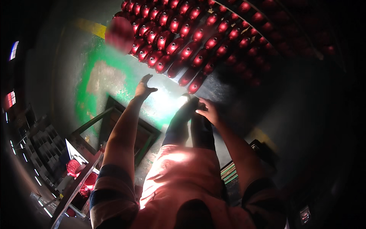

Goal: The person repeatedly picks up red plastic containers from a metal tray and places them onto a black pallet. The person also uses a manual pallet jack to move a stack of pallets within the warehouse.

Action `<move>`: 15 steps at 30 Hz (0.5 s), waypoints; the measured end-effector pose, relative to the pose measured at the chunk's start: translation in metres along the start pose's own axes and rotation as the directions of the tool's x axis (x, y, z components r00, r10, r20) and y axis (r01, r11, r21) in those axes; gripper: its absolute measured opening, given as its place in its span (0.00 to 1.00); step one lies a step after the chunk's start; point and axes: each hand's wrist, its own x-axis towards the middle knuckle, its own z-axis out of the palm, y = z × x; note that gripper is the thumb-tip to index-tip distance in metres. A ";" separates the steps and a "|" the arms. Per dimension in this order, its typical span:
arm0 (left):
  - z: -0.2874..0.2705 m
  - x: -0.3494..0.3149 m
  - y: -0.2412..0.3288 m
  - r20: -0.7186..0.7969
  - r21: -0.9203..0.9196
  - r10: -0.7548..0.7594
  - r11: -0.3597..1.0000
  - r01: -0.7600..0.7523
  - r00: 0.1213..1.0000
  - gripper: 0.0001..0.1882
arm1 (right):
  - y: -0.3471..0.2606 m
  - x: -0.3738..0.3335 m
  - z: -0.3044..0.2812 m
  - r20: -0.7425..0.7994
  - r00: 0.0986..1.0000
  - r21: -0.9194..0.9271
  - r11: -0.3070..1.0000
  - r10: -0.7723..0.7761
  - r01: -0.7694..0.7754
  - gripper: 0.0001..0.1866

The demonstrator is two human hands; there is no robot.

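Note:
My left hand (pixel 144 87) is stretched out over the floor with its fingers spread and nothing in it. Beyond it, up and to the left, a blurred red rounded object (pixel 120 34) shows above the floor, apart from the hand. My right hand (pixel 207 109) is lower, its fingers touching my dark trouser leg (pixel 192 122), holding nothing. Rows of several glossy red rounded metal shells (pixel 183 38) with round openings lie packed together on the floor just ahead of both hands.
The grey floor carries a worn green patch (pixel 85 91) and a yellow stripe (pixel 90 26). A dark metal frame (pixel 114 114) lies under my left arm. A metal rack with red parts (pixel 76 171) stands at lower left. The right side is dark.

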 end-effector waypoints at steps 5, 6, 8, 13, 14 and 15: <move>0.033 0.077 -0.015 0.007 0.026 0.034 0.999 -0.034 0.999 0.43 | 0.027 0.083 0.009 -0.025 0.986 -0.088 0.983 -0.167 0.164 0.35; 0.041 0.093 -0.017 -0.009 0.019 0.066 0.998 -0.066 0.998 0.41 | 0.035 0.098 0.012 -0.010 0.983 -0.153 0.972 -0.185 0.181 0.37; 0.055 0.124 -0.020 0.004 -0.010 0.163 0.987 -0.163 0.987 0.39 | 0.053 0.123 0.018 -0.028 0.982 -0.185 0.967 -0.184 0.176 0.38; 0.078 0.187 -0.024 0.145 0.123 0.558 0.810 -0.574 0.817 0.26 | 0.087 0.160 0.044 0.009 0.974 -0.125 0.967 -0.225 0.224 0.38; 0.079 0.193 -0.025 0.174 0.109 0.611 0.768 -0.631 0.773 0.26 | 0.092 0.165 0.049 -0.006 0.984 -0.129 0.976 -0.178 0.176 0.36; 0.080 0.198 -0.025 0.167 0.074 0.677 0.716 -0.694 0.717 0.25 | 0.095 0.169 0.053 -0.053 0.976 -0.115 0.972 -0.212 0.205 0.37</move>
